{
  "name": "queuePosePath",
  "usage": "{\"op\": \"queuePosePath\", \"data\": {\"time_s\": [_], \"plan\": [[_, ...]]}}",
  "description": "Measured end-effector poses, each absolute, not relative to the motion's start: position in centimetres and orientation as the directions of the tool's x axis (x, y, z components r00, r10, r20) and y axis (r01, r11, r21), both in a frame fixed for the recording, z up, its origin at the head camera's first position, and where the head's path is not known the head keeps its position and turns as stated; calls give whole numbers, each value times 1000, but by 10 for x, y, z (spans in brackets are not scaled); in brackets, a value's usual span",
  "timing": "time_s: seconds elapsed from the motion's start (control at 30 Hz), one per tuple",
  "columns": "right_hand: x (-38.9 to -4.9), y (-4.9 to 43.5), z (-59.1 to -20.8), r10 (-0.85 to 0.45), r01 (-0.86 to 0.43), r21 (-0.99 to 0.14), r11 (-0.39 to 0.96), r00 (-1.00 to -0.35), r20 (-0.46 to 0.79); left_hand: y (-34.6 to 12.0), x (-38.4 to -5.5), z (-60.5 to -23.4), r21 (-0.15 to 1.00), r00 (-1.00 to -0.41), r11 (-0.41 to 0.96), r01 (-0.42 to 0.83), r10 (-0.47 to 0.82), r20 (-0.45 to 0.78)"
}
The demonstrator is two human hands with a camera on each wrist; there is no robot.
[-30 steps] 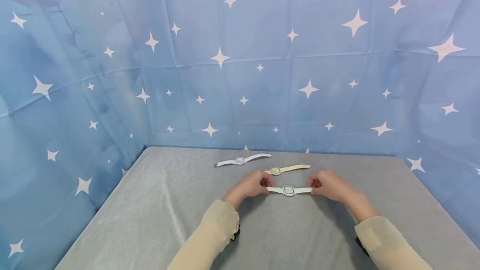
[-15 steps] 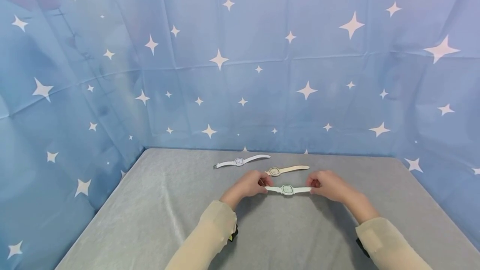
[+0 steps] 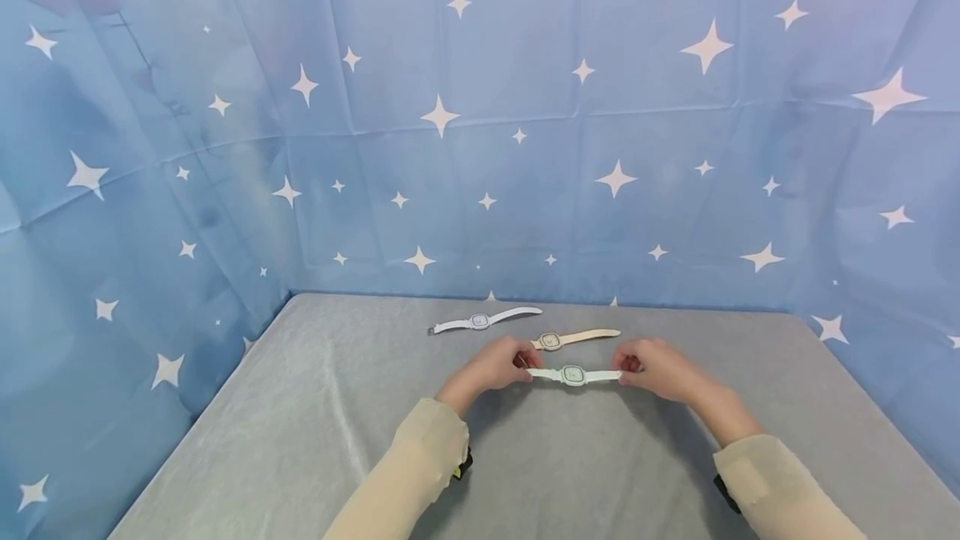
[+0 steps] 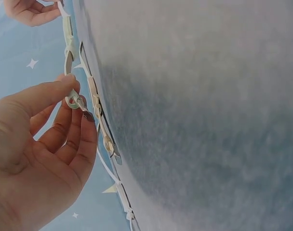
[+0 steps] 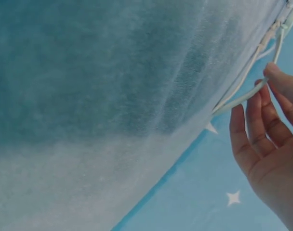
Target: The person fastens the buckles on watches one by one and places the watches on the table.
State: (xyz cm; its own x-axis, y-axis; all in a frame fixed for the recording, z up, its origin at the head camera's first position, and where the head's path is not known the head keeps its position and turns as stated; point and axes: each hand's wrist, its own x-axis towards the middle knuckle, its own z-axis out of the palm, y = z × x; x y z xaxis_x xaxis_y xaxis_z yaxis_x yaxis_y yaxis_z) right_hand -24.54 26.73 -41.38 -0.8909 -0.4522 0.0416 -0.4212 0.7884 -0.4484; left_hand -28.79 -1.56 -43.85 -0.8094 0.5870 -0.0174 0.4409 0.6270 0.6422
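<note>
A pale green wristwatch (image 3: pixel 573 375) with a rounded square face is stretched between my two hands, close over the grey cloth. My left hand (image 3: pixel 498 363) pinches its buckle end between thumb and fingers; the buckle (image 4: pixel 74 101) shows at the fingertips in the left wrist view. My right hand (image 3: pixel 654 368) pinches the other strap, whose free end (image 5: pixel 233 102) passes beyond the fingers in the right wrist view. Just behind lies a cream wristwatch (image 3: pixel 551 342), its left end hidden by my left hand. Farther back and left lies a white wristwatch (image 3: pixel 480 322), strap laid out straight.
A grey velvety cloth covers the table (image 3: pixel 300 407). Directly behind its back edge hangs a blue curtain (image 3: pixel 510 182) printed with white stars, which also closes off the left side.
Both hands have shifted very slightly left and up with the pale green watch still held between them. The cream and white watches stay where they were.
</note>
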Motion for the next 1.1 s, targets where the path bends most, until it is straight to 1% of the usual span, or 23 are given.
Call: {"op": "queuePosePath", "data": {"time_s": [0.23,0.33,0.8,1.1], "plan": [[-247,266,-410,-454,-429,-446,786,-889,55,-21,-289,-433,672,-791,573,470,611,32],[-247,265,-409,-467,-446,-431,785,-882,61,-22,-288,-432,673,-792,571,470,610,36],[-242,267,-411,-490,-486,-440,755,-864,113,-26,-283,-430,668,-807,596,446,590,12],[-241,269,-414,-511,-516,-430,740,-848,139,-27,-282,-431,697,-796,553,456,603,42]]}}
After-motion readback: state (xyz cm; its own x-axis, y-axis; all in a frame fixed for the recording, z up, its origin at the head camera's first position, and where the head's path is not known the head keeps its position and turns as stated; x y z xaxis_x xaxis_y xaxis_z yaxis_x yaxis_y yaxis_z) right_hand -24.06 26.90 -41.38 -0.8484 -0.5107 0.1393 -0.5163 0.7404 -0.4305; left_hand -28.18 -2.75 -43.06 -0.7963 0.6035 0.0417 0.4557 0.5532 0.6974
